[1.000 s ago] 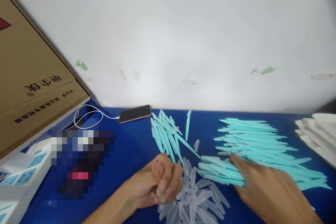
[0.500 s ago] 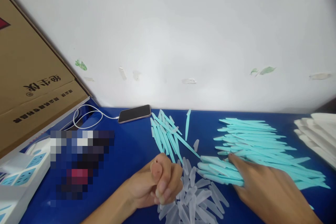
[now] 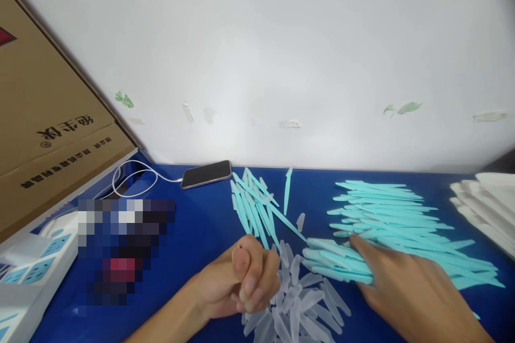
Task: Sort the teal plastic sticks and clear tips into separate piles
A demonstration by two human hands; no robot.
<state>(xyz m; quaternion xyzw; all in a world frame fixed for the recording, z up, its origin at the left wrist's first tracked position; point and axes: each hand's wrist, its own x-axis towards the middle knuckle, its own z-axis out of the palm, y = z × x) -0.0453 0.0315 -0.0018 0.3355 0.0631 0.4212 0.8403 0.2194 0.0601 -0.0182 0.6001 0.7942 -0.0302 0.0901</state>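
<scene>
Near: clear pcs (image 3: 295, 317) heaped on blue counter (image 3: 185, 241), beside/partly behind L hand (image 3: 251, 278). L hand curled nearly closed; can't tell if anything's inside. R hand (image 3: 414, 289) part-closed, thumb on top, w/ teal bundle (image 3: 341, 262) in grip, tips toward L hand. No clear chg vs. prev. frames; prob. a steady hold. Farther: R teal pile (image 3: 382, 209) by R hand, L teal pile (image 3: 251, 203), then phone (image 3: 206, 174) near wall (image 3: 257, 53).
</scene>
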